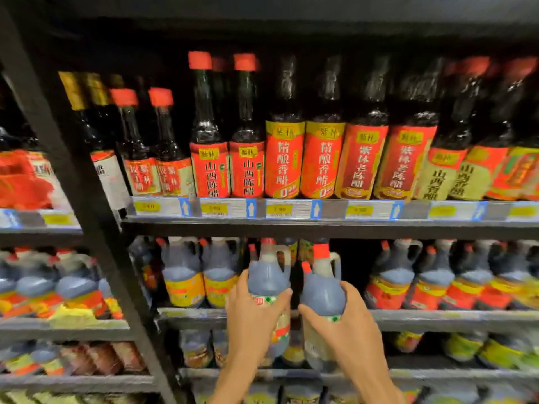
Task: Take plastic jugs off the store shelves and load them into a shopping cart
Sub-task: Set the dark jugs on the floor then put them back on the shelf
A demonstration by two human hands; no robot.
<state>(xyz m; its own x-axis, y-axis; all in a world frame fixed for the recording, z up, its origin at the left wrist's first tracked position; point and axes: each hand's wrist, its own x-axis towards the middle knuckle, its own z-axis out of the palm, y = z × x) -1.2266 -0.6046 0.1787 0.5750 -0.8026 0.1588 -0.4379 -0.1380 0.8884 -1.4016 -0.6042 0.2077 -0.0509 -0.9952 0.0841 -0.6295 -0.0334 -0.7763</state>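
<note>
Jugs sit side by side before the second shelf [437,316]: we grip the left jug [268,275] with our left hand [250,319] and the right jug [322,287] with our right hand [347,325]. Our hands cover their labels; blur smears the rest.

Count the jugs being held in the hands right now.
2. The left hand grips one jug around its body; the right hand grips the other jug beside it. Both are in front of the gap on the jug shelf. More jugs remain shelved.
</note>
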